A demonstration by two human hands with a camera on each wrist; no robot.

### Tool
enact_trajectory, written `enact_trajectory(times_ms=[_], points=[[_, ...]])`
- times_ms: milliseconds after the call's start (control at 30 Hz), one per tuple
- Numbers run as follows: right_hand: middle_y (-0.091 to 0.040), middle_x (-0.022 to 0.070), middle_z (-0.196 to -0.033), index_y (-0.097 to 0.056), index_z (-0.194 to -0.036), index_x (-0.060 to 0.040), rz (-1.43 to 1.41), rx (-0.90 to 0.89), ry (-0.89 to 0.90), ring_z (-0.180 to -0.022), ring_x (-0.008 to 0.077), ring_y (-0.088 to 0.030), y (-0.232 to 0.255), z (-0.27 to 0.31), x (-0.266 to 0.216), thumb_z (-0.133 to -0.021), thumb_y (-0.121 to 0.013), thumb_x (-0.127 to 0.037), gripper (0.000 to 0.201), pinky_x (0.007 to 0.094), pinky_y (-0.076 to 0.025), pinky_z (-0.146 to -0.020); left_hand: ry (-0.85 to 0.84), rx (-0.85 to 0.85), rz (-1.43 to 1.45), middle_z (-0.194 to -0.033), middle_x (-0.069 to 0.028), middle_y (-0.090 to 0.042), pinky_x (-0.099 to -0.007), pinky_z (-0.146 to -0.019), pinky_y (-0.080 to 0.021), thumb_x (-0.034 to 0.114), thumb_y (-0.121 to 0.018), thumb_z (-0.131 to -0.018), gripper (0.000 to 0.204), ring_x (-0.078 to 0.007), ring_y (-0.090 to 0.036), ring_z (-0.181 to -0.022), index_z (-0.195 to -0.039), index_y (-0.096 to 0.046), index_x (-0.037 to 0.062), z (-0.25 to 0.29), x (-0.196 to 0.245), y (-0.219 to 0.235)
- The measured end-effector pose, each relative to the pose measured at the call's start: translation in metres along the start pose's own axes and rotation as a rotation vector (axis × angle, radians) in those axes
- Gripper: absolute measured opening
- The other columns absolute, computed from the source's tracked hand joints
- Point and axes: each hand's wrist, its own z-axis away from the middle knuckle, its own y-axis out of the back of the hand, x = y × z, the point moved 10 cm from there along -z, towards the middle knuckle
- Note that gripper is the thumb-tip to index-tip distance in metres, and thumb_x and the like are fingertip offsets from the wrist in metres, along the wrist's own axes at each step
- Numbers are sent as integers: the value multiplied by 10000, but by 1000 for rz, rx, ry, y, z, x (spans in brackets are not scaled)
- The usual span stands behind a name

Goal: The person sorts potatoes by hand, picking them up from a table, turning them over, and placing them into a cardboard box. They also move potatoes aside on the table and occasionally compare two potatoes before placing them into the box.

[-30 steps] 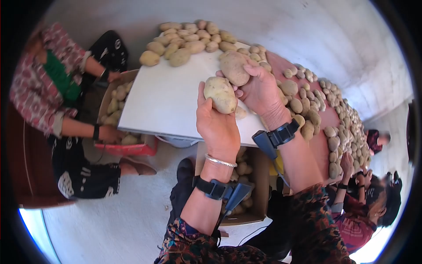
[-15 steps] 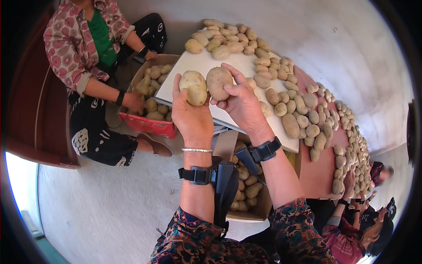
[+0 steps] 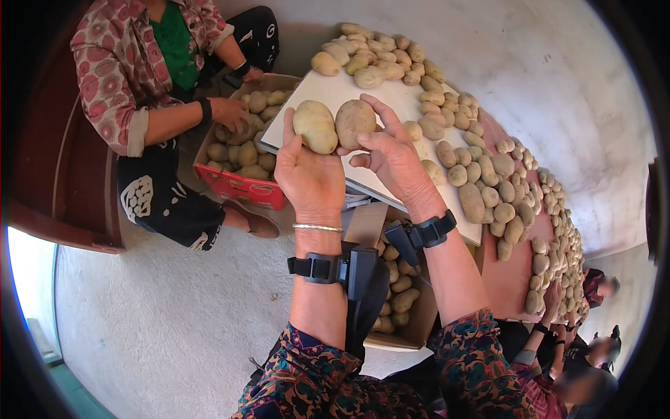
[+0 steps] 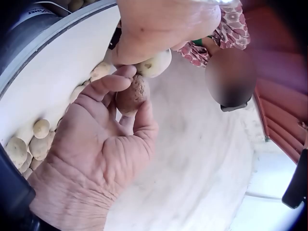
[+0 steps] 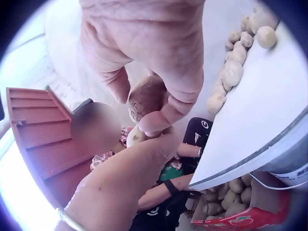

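My left hand (image 3: pixel 310 178) grips a pale yellow potato (image 3: pixel 315 127), thumb at its lower left side. Right beside it, a browner, rough-skinned potato (image 3: pixel 356 124) is held between the thumb and fingers of my right hand (image 3: pixel 399 159). Both potatoes are up in front of me, side by side, over the near corner of the white table (image 3: pixel 328 89). From the left wrist, the brown potato (image 4: pixel 132 95) shows pinched by the right hand (image 4: pixel 103 139); the left hand (image 4: pixel 166 29) hides part of the pale one (image 4: pixel 156 65).
Many potatoes (image 3: pixel 481 167) cover the table's far and right sides, reaching onto a reddish surface (image 3: pixel 504 276). Below stands a cardboard box of potatoes (image 3: pixel 401 340). At left, a person (image 3: pixel 115 91) reaches into a red box (image 3: pixel 244 188) of potatoes. Other people sit at lower right.
The head view has swung left, bringing the seated person and red box further in. Both potatoes stay in my hands and now sit level, side by side; the right hand's fingers have shifted on the brown one.
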Motion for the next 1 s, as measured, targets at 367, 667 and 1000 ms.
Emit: enact_trajectory(times_ms=[367,667,1000], points=[[-606,121,-1116,-353,-1439,-85,169,111,105,-850,147,-630,5,-6,-10,-801,-671,-78,713,247,-464,-645,56,66,-25,-1315,-115,-539,-408,-875,-468,252,-528,-945,488,-244,-536,-1155,-1376,-441,42,-10,-3,10],[-555,133,-1150,-402,-1400,-80,390,-28,95,-864,119,-626,-24,-7,-29,-800,-676,-48,661,234,-496,-656,88,140,29,-1304,-98,-547,-360,-878,-471,330,-472,-1001,480,-234,-535,-1184,-1393,-434,55,-14,-11,12],[-553,122,-1140,-426,-1389,-78,420,12,63,-864,137,-629,-19,-11,-24,-822,-695,-97,629,248,-523,-687,100,-19,89,-1287,-119,-565,-389,-914,-473,314,-348,-1037,429,-257,-561,-1131,-1326,-495,33,-13,-16,8]])
